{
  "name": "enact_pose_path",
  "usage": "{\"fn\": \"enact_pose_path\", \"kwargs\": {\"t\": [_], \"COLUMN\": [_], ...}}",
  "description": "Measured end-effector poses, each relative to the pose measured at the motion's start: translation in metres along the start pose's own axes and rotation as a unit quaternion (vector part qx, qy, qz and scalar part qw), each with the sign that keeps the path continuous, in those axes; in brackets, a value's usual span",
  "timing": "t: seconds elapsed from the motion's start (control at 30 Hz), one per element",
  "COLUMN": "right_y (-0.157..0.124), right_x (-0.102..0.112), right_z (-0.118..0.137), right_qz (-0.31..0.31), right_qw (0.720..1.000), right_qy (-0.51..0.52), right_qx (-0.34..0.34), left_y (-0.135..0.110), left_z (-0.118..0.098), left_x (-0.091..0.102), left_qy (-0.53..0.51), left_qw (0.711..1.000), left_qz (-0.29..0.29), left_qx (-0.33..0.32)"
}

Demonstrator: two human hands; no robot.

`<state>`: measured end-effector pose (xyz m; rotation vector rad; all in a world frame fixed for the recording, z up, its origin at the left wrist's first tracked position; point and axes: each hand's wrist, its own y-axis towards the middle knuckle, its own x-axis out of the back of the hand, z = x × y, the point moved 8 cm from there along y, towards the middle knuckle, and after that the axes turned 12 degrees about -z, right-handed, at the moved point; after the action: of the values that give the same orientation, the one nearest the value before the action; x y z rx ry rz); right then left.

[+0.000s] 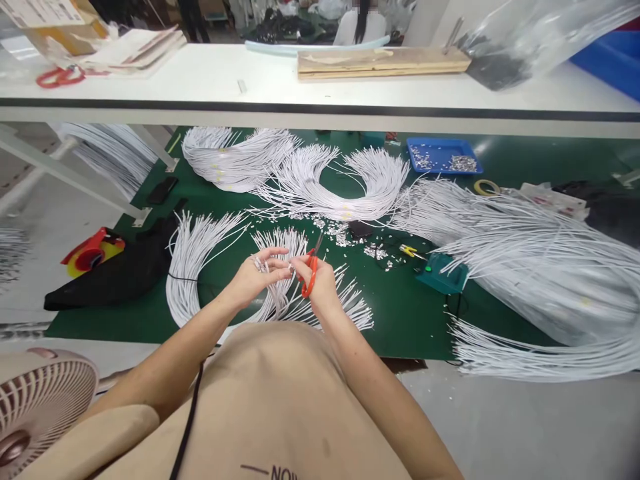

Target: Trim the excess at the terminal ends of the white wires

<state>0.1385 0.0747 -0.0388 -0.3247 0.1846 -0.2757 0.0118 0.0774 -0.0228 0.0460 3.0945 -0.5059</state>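
Note:
My right hand (320, 283) grips red-handled scissors (311, 273), blades pointing up and away. My left hand (260, 273) is closed in a pinch on small silvery metal pieces at its fingertips, touching the right hand's fingertips. Both hands hover over a curved bundle of white cords (280, 293) lying on the green mat (400, 313). A scatter of small metal clips (340, 233) lies just beyond the hands.
Several more white cord bundles (345, 180) fan across the mat, with a large heap (540, 267) at right. A blue tray (443, 155) of metal parts sits at the back. A tape dispenser (93, 250) is at left, a fan (40, 400) lower left, a shelf (320, 110) overhead.

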Motion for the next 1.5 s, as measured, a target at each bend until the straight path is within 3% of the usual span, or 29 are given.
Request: {"fn": "enact_pose_path", "kwargs": {"t": [0.07, 0.13, 0.2, 0.27, 0.4, 0.47, 0.53, 0.67, 0.8, 0.9, 0.97, 1.07, 1.17, 1.5], "right_y": [0.001, -0.002, -0.01, -0.016, -0.02, -0.018, -0.012, 0.001, 0.008, 0.01, 0.01, 0.006, 0.001, -0.001], "right_x": [0.014, 0.031, 0.034, 0.019, -0.026, -0.034, -0.031, -0.015, -0.014, -0.009, -0.002, -0.003, -0.009, -0.012], "right_z": [0.006, 0.023, 0.044, 0.056, 0.055, 0.051, 0.045, 0.028, 0.014, 0.01, 0.014, 0.019, 0.019, 0.022], "right_qz": [-0.058, -0.138, -0.173, -0.12, 0.037, 0.049, 0.024, -0.025, 0.005, 0.026, 0.02, 0.04, 0.073, 0.085], "right_qw": [0.997, 0.981, 0.957, 0.952, 0.941, 0.928, 0.93, 0.968, 0.991, 0.988, 0.965, 0.89, 0.833, 0.777], "right_qy": [-0.025, -0.067, -0.105, -0.126, -0.203, -0.253, -0.267, -0.19, -0.103, -0.133, -0.231, -0.404, -0.492, -0.563], "right_qx": [0.034, 0.117, 0.208, 0.252, 0.267, 0.267, 0.25, 0.16, 0.084, 0.078, 0.126, 0.208, 0.241, 0.268], "left_y": [0.002, 0.003, 0.005, 0.006, 0.005, 0.004, 0.003, 0.0, 0.002, 0.003, 0.003, 0.002, 0.002, 0.003], "left_z": [0.001, 0.003, 0.005, 0.007, 0.003, 0.002, 0.001, -0.001, 0.001, 0.005, 0.005, 0.002, 0.001, 0.0], "left_x": [0.002, 0.005, 0.007, 0.006, 0.001, 0.002, 0.005, 0.014, 0.016, 0.015, 0.015, 0.015, 0.014, 0.013], "left_qy": [-0.012, -0.017, -0.021, -0.025, -0.005, 0.0, -0.009, -0.01, -0.014, -0.018, -0.009, 0.005, 0.014, 0.021], "left_qw": [1.0, 1.0, 1.0, 0.999, 1.0, 0.999, 0.999, 0.998, 0.998, 0.998, 0.999, 0.998, 0.999, 0.999], "left_qz": [-0.002, -0.005, -0.007, 0.0, 0.007, 0.001, -0.004, -0.033, -0.047, -0.045, -0.049, -0.049, -0.047, -0.039], "left_qx": [0.004, 0.011, 0.02, 0.021, -0.024, -0.037, -0.035, -0.044, -0.046, -0.026, -0.021, -0.025, -0.018, -0.022]}}
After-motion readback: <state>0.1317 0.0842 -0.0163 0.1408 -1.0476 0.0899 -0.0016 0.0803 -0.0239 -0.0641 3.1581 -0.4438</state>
